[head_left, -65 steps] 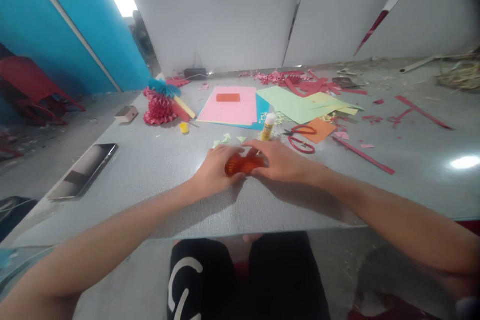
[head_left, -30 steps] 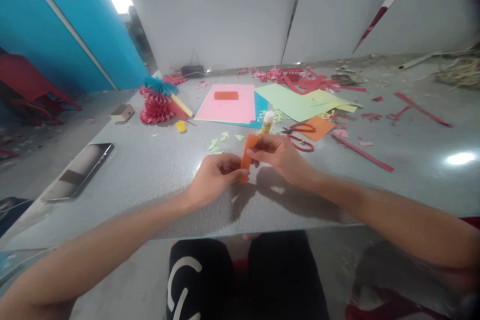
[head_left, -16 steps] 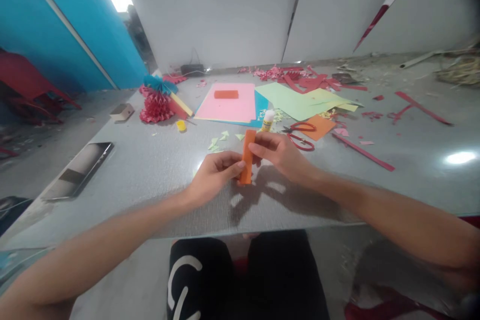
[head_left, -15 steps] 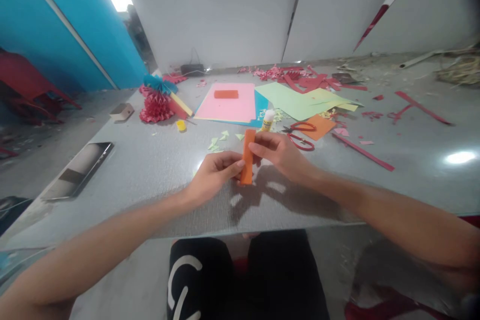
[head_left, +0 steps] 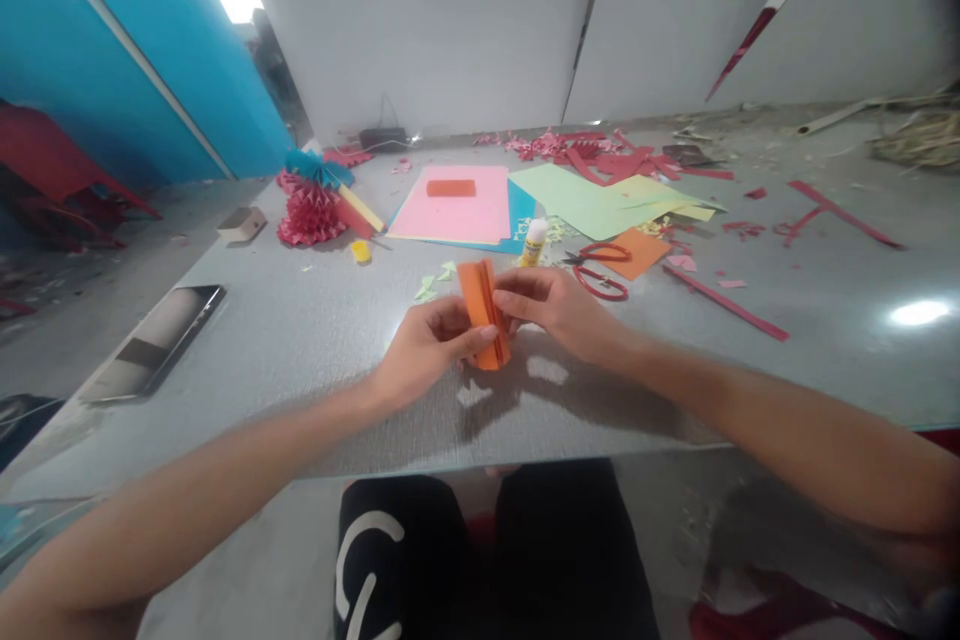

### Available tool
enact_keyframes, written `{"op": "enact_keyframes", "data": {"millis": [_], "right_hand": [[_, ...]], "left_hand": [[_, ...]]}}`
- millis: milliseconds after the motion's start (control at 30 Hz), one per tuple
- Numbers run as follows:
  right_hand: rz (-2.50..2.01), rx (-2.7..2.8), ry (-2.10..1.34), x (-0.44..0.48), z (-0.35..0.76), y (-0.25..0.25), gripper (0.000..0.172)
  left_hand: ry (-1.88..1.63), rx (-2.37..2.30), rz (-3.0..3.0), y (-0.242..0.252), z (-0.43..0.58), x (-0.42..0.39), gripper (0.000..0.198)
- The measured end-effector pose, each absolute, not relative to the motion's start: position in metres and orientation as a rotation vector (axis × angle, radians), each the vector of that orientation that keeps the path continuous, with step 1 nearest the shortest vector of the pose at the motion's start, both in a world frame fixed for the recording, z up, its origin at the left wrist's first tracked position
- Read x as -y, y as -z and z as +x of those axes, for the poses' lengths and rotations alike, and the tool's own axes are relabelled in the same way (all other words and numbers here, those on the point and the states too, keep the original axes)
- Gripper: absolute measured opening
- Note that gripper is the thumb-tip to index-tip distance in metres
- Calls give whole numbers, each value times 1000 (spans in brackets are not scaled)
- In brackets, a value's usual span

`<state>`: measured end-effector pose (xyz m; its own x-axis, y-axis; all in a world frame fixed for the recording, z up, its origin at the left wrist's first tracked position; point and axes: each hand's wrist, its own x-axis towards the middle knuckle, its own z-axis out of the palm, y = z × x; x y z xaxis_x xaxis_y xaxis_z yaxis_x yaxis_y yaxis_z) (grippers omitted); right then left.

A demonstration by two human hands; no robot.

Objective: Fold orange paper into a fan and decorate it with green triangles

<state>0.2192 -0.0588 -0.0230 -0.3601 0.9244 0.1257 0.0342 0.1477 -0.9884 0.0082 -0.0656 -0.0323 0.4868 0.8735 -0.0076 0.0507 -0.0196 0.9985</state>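
Note:
Between my hands, just above the table, is a pleated piece of orange paper (head_left: 475,295), its folds spread a little at the top. My left hand (head_left: 431,340) grips its lower part, thumb across the front. My right hand (head_left: 551,305) pinches its right edge between thumb and fingers; some fingertips are hidden behind the paper. A glue stick (head_left: 534,242) stands uncapped right behind my right hand. Red-handled scissors (head_left: 600,265) lie to the right of it, partly on a flat orange sheet (head_left: 637,253).
Pink sheets (head_left: 450,220) bear another folded orange strip (head_left: 451,188). Green paper (head_left: 577,205) and red scraps (head_left: 615,165) lie at the back right. Red and blue pleated paper (head_left: 311,210), a yellow cap (head_left: 361,251), a small box (head_left: 241,225) and a phone (head_left: 157,340) are on the left.
The orange paper was a flat, narrow folded strip; its pleats have now spread apart, with the top left fold leaning left. Both hands stay in nearly the same place.

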Motion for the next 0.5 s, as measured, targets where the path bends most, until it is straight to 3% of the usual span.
{"op": "enact_keyframes", "data": {"millis": [500], "right_hand": [[-960,1683,-1424,63,218,20,32]], "left_hand": [[-916,-1020,1658,34,5,64,29]]}}
